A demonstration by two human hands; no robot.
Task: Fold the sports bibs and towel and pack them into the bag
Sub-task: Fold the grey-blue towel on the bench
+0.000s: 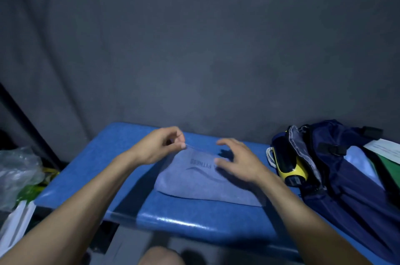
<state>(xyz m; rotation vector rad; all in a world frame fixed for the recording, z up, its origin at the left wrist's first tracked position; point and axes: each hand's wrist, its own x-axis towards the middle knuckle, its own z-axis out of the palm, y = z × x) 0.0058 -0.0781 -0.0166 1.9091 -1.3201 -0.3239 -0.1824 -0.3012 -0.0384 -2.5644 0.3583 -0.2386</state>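
1. The towel [207,180] lies folded at lower centre on the blue bench [177,221]; its top layer may slide askew if only one corner is pulled.
2. The right hand [238,163], fingers spread apart, hovers over the towel's printed middle, seemingly not gripping.
3. The left hand [160,145] pinches the towel's far edge, raised off the bench.
4. The bag [350,178] lies open at right.

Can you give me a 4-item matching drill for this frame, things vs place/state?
Things:
1. towel
2. bag
3. left hand
4. right hand

States:
A. pinching the towel's far edge
B. open, on the right end of the bench
C. fingers spread, over the printed lettering
D. folded, flat on the blue bench

Pairs: 1-D, 2-B, 3-A, 4-C
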